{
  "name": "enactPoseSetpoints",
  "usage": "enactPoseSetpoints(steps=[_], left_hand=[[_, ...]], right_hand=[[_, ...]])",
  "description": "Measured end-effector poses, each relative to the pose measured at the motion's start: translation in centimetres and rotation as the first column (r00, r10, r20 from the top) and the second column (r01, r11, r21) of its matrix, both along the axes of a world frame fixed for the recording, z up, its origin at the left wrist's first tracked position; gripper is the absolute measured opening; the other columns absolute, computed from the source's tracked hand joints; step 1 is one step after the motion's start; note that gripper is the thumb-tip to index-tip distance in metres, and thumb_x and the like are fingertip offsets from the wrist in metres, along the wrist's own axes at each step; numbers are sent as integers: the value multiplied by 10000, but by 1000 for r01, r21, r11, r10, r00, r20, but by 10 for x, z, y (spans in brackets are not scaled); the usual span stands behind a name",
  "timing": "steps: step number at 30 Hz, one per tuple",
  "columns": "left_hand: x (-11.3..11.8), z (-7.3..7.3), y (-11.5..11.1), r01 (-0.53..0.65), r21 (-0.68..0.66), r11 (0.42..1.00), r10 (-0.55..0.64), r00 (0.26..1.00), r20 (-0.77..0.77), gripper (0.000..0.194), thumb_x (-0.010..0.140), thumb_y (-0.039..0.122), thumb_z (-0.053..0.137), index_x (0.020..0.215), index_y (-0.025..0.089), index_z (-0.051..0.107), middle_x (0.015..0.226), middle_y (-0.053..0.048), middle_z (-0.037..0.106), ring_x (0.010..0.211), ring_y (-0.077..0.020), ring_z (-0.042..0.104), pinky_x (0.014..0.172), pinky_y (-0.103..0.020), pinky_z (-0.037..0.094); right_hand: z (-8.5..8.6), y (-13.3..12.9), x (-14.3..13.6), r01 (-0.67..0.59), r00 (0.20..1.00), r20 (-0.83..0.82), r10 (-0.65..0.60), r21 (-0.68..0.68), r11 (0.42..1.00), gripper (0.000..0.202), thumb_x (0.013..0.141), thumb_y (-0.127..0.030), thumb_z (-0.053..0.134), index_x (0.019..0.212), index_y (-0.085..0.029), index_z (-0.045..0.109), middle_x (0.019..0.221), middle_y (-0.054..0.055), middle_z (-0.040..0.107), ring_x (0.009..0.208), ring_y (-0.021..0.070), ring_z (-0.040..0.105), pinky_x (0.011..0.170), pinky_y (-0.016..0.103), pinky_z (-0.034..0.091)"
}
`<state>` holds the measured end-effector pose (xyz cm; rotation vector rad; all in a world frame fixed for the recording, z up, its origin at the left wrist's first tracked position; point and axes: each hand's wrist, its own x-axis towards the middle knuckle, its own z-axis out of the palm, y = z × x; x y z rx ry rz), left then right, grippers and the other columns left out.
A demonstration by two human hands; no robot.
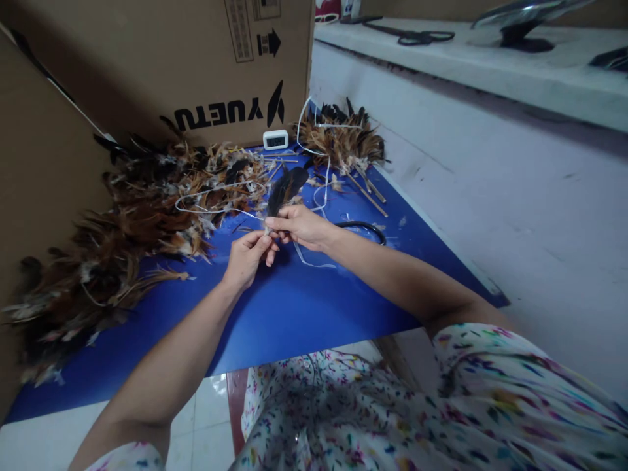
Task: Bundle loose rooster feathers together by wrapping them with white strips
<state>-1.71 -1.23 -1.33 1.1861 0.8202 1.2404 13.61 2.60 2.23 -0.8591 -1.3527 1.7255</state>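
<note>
Dark feathers [288, 186] stand up from between my two hands over the blue tabletop [304, 320]. My right hand [305, 226] pinches them near the base, fingers closed. Just below and left, my left hand [248, 257] is closed too, thumb and finger pinching the pale quill end. A thin white string [216, 210] runs from the pile at the left to my fingertips, and a loose tail of white ribbon [314, 265] hangs below my right hand. Whether the string is wound around the quills is too small to tell.
Brown and black loose feathers [147, 222] heap along the left. Bundled feathers on sticks [343, 140] lie at the back right, near a white digital clock [275, 139]. A cardboard box [206, 65] stands behind. Black scissors [412, 35] rest on the white ledge [471, 62].
</note>
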Motion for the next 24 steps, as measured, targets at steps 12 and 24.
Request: enactPoseSetpoints(steps=[12, 24], left_hand=[[-4, 7, -2, 167, -201, 965, -137, 978, 157, 426, 692, 479, 799, 836, 91, 700, 675, -36, 663, 424, -68, 530, 399, -190, 395], [-3, 2, 0, 178, -305, 936, -131, 977, 166, 383, 622, 409, 857, 771, 95, 695, 575, -4, 627, 365, -40, 447, 359, -173, 313]], right_hand=[[-5, 4, 4, 21, 991, 125, -48, 211, 977, 445, 645, -521, 797, 583, -136, 582, 551, -25, 575, 477, 51, 463, 454, 200, 371], [-7, 6, 10, -117, 953, 300, -26, 447, 887, 445, 755, -552, 688, 617, -136, 612, 601, 3, 601, 586, 98, 512, 582, 243, 400]])
